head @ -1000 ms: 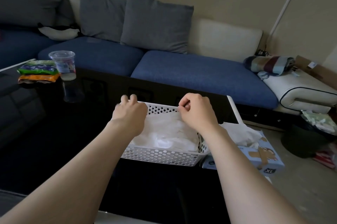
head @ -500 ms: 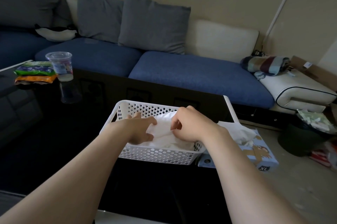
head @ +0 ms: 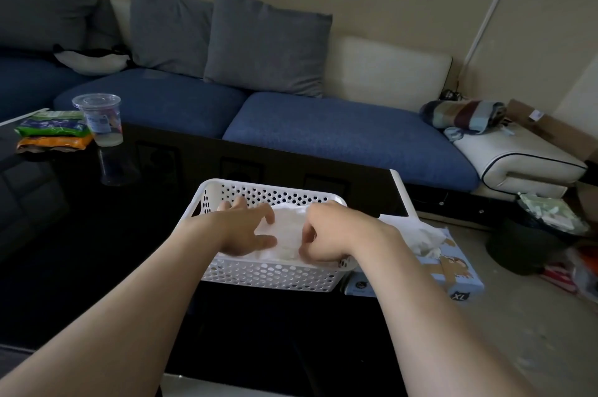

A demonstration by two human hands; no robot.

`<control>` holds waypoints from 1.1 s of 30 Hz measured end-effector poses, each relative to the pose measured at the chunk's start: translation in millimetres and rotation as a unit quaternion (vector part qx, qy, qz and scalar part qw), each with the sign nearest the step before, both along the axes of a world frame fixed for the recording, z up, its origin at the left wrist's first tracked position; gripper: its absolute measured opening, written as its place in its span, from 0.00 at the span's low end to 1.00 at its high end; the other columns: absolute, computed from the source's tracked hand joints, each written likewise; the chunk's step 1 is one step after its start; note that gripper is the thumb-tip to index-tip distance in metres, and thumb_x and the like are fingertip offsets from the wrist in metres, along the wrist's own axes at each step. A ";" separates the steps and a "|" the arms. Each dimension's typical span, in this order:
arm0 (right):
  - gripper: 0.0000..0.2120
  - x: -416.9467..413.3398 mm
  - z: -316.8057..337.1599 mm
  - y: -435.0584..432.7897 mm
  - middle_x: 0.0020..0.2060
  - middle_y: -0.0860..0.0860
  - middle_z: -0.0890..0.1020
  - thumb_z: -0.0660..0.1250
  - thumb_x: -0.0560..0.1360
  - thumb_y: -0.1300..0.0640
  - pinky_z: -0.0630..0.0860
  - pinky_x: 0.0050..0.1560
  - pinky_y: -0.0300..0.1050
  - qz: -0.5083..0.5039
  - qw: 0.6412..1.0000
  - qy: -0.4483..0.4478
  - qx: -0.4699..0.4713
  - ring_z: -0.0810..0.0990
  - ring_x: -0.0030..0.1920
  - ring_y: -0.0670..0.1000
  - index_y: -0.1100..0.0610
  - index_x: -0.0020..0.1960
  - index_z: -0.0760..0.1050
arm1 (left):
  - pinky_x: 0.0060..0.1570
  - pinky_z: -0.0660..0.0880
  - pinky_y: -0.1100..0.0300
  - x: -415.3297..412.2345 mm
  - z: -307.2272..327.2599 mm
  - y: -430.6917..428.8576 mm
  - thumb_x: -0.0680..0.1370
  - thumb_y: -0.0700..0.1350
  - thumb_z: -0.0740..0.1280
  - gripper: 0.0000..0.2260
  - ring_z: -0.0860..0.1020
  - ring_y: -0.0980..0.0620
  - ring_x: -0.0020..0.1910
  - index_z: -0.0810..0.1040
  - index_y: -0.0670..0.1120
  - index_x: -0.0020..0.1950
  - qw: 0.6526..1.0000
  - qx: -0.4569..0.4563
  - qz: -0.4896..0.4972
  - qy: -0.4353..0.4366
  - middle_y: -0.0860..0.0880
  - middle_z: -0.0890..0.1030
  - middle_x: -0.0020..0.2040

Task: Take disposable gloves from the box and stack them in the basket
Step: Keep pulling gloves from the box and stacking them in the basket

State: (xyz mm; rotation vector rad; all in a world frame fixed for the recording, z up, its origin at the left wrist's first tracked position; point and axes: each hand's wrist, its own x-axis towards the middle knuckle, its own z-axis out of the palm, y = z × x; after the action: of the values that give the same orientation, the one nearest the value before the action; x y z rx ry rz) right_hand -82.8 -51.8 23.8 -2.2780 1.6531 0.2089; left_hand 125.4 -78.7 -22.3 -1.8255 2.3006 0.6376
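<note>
Left grip (head: 247, 230) is apart, fingers spread flat on the gloves (head: 288, 235) inside the white basket (head: 207, 194). Right grip (head: 326, 235) is curled, pinching the same gloves. Basket sits near the bench (head: 97, 267) right edge. Glove box (head: 453, 270) stands just beside it, at that edge.

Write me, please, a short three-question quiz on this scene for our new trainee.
1. True or false: the basket is black.
2. On which side of the basket does the glove box lie? A left, B right.
3. Fill in: the left hand and right hand both touch the white ____ in the basket.
Key: 1 false, it is white; 2 B; 3 gloves.
</note>
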 end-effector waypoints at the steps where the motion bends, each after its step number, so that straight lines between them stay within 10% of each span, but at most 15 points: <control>1: 0.06 -0.1 3.0 1.8 0.48 0.50 0.85 0.73 0.75 0.56 0.87 0.45 0.49 0.002 1.000 0.000 -0.019 0.85 0.44 0.51 0.51 0.50 0.88 | 0.71 0.67 0.38 -0.1 2.6 1.2 0.78 0.68 0.66 0.22 0.64 0.41 0.73 0.65 0.62 0.67 1.000 -0.028 -0.005 0.010 0.47 0.65 0.72; 7: 0.12 3.2 6.1 5.1 0.49 0.46 0.78 0.81 0.70 0.53 0.79 0.40 0.45 0.022 0.996 -0.074 -0.034 0.81 0.47 0.48 0.46 0.51 0.83 | 0.53 0.70 0.56 -1.9 14.9 7.4 0.71 0.60 0.79 0.16 0.73 0.56 0.55 0.76 0.58 0.50 0.992 -0.101 -0.050 0.060 0.61 0.75 0.51; 13: 0.09 9.0 -7.6 0.8 0.47 0.47 0.81 0.82 0.72 0.52 0.74 0.39 0.41 0.044 0.995 -0.090 -0.020 0.80 0.47 0.46 0.47 0.51 0.86 | 0.58 0.69 0.56 -3.0 8.5 4.1 0.85 0.47 0.64 0.06 0.72 0.53 0.57 0.74 0.58 0.60 0.995 -0.075 -0.034 0.052 0.57 0.73 0.56; 20: 0.09 18.6 -0.6 4.5 0.48 0.47 0.87 0.72 0.76 0.59 0.85 0.52 0.49 0.038 0.992 -0.117 -0.001 0.85 0.50 0.49 0.50 0.52 0.89 | 0.58 0.70 0.51 -3.0 2.9 0.8 0.87 0.55 0.58 0.12 0.74 0.52 0.56 0.71 0.60 0.70 0.998 -0.014 -0.019 0.059 0.51 0.76 0.62; 24: 0.11 24.3 0.3 5.1 0.44 0.53 0.85 0.66 0.80 0.54 0.80 0.46 0.50 0.007 0.993 -0.063 0.097 0.82 0.43 0.55 0.55 0.53 0.87 | 0.69 0.69 0.44 -6.0 2.3 0.1 0.85 0.61 0.58 0.20 0.73 0.44 0.66 0.63 0.64 0.77 0.998 0.009 -0.003 0.054 0.46 0.70 0.74; 28: 0.12 21.5 0.7 3.3 0.30 0.47 0.77 0.67 0.79 0.55 0.77 0.39 0.48 -0.026 0.990 -0.141 -0.001 0.75 0.31 0.54 0.51 0.39 0.85 | 0.75 0.61 0.35 -6.9 2.9 2.6 0.80 0.64 0.67 0.30 0.55 0.36 0.81 0.55 0.71 0.78 1.000 0.025 -0.001 0.008 0.45 0.58 0.81; 33: 0.17 11.7 -15.6 -3.6 0.54 0.47 0.78 0.64 0.83 0.52 0.79 0.52 0.50 -0.017 0.992 -0.109 -0.066 0.82 0.51 0.51 0.51 0.71 0.77 | 0.74 0.64 0.36 -10.0 9.5 7.7 0.78 0.65 0.69 0.36 0.61 0.35 0.78 0.49 0.71 0.79 0.999 0.036 -0.006 0.007 0.44 0.58 0.80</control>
State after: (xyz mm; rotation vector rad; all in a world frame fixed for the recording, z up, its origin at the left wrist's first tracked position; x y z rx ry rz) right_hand -71.1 -55.5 8.2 -2.2712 1.6328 -0.1579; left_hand 115.3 -71.0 -12.8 -1.7802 2.2650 0.7236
